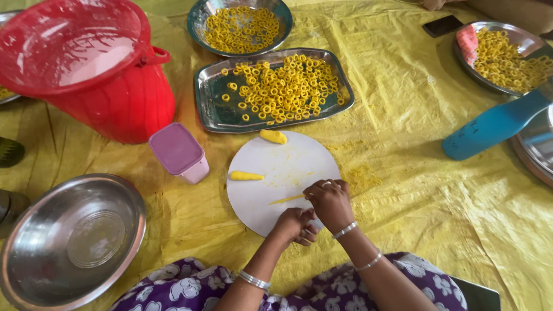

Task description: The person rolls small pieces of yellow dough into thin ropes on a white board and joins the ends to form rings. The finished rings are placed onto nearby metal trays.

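a: from the head view, what are the hands doing?

b: both sit low in the middle of the frame, over the near edge of a round white board (288, 173). the right hand (329, 203) is curled, fingertips pinched on the end of a thin yellow dough strand (286, 199) that lies flat on the board and points left. the left hand (295, 224) is closed loosely just below it, touching the board's edge; i cannot tell whether it holds a bit of dough.

a: why is the strand flat like that?

b: my guess is that the board gives a smooth surface for rolling it thin. two thicker dough pieces wait on the same board, one (246, 176) at its left side, one (273, 136) at its top edge, near the hands yet apart from the strand.

a: and beyond the board?

b: a rectangular steel tray (214, 109) just above it holds many small yellow rings, and a round steel bowl (199, 23) at top centre holds more. another plate of rings (464, 57) sits at upper right, near a blue bottle (489, 126) lying on its side. they look set within arm's length, so finished rings go straight across.

a: the left side?

b: a red bucket (115, 98) at upper left, a small pink lidded box (178, 152) beside the board, and an empty steel basin (34, 276) at lower left. everything rests on a yellow sheet (415, 190) on the floor.
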`<state>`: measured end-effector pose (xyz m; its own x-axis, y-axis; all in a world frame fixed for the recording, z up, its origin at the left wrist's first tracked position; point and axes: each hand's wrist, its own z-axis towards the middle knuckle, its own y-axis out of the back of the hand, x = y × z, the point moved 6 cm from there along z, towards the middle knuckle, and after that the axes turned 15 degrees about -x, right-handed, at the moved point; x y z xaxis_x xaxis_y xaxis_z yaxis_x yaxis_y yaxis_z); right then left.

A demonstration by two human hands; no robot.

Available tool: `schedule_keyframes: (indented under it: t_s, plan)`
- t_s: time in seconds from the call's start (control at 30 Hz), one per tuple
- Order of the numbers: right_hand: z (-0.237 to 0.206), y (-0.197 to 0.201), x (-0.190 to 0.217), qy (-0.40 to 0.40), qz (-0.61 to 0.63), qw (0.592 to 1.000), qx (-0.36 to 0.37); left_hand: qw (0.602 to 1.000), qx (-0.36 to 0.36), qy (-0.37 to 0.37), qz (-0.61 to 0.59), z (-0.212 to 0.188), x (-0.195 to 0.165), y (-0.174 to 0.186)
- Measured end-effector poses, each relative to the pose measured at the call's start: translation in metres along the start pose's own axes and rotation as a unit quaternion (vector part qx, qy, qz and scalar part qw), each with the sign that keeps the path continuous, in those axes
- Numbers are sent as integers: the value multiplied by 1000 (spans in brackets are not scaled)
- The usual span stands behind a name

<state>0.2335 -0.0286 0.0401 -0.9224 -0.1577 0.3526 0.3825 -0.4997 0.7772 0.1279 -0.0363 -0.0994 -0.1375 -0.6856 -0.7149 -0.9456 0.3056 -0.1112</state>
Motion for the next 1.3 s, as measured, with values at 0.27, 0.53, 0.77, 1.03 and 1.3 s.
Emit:
schedule_keyframes:
  t_s: [0.27, 0.53, 0.77, 1.03, 1.3]
  plan:
    - [11, 38, 15, 36, 67, 995, -70, 895, -174, -14, -412, 10, -8, 29]
    - [3, 18, -11, -181, 120, 976, 16, 894, -206, -113, -382, -15, -42, 48]
    - [1, -12, -26, -132, 56, 989, 24, 889, -247, -60, -382, -21, -41, 56]
    - [13, -22, -1, 0, 76, 993, -86, 893, -270, -170, -318, -21, -53, 61]
    - [42, -55, 7, -7, 22, 999, -34, 903, -207, -93, -365, 5, -38, 56]
